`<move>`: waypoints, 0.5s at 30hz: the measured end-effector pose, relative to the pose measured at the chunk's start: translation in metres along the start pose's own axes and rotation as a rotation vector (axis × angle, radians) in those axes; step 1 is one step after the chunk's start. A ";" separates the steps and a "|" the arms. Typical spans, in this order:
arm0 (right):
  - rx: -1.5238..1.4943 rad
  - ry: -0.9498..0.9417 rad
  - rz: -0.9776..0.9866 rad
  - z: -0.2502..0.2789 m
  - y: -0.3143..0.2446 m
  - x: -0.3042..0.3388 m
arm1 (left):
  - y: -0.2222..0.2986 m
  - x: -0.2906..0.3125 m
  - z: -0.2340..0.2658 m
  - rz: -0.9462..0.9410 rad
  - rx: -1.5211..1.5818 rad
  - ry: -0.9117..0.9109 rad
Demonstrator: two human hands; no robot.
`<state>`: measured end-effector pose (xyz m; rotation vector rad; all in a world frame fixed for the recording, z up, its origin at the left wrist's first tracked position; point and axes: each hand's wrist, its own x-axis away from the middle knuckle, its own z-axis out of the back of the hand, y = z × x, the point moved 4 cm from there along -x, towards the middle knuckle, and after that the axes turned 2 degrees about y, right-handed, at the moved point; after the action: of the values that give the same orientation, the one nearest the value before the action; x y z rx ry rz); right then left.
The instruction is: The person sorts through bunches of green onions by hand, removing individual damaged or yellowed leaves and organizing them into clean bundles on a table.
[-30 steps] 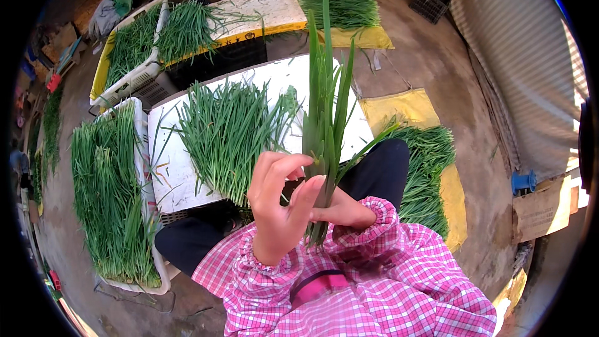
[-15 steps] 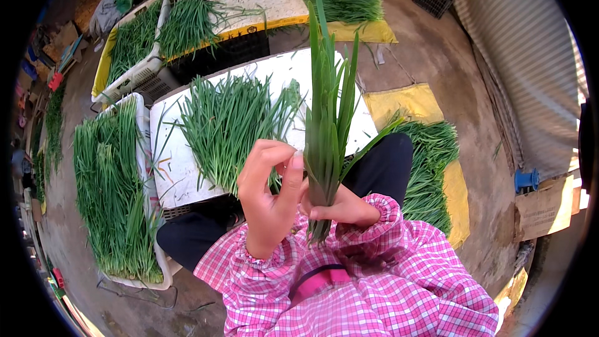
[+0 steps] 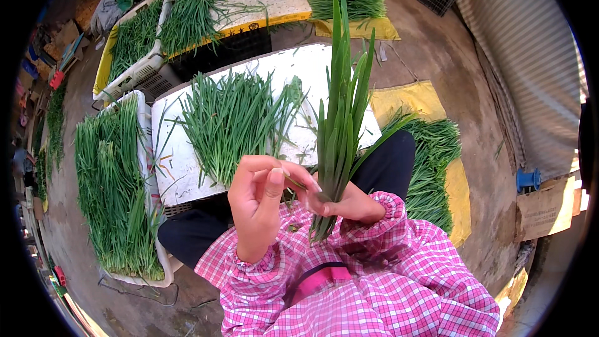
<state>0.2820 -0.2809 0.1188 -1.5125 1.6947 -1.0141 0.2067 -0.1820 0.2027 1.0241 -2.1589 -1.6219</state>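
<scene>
Fingers (image 3: 274, 178) of the left hand (image 3: 256, 203) pinch 1 leaf beside the upright bunch (image 3: 340, 131) gripped by the right hand (image 3: 349, 203).

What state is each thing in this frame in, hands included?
Left hand: raised, fingers curled, pinching a thin leaf at the bunch's base.
Right hand: grip closed around the bunch's lower stems.
Bunch of green chives: held upright, leaves fanning upward.
Loose chives on the white board: lying spread in a fan.
White board: lying flat, partly covered.
Chives in the left tray: laid lengthwise, filling it.
Yellow sheet: spread on the ground.
</scene>
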 end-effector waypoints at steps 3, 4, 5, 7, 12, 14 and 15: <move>-0.008 -0.001 -0.031 -0.001 0.003 0.001 | -0.004 0.005 0.006 0.005 0.061 -0.033; -0.012 -0.005 -0.034 -0.001 0.003 0.001 | -0.005 0.006 0.009 -0.006 0.059 -0.041; -0.015 -0.008 -0.038 -0.001 0.002 0.001 | -0.005 0.007 0.010 -0.009 0.015 -0.048; -0.007 -0.002 -0.043 -0.002 0.002 0.001 | -0.004 0.009 0.011 -0.015 -0.070 -0.062; -0.001 -0.026 -0.007 -0.002 -0.001 0.001 | 0.004 0.009 0.014 -0.009 -0.218 -0.120; -0.002 -0.019 -0.024 -0.004 -0.005 0.002 | 0.007 0.006 0.014 -0.091 -0.380 -0.127; -0.003 -0.015 -0.032 -0.005 -0.006 0.002 | 0.009 0.005 0.015 -0.125 -0.480 -0.128</move>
<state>0.2804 -0.2827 0.1268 -1.5499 1.6667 -1.0151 0.1911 -0.1738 0.2044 0.9349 -1.6651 -2.1718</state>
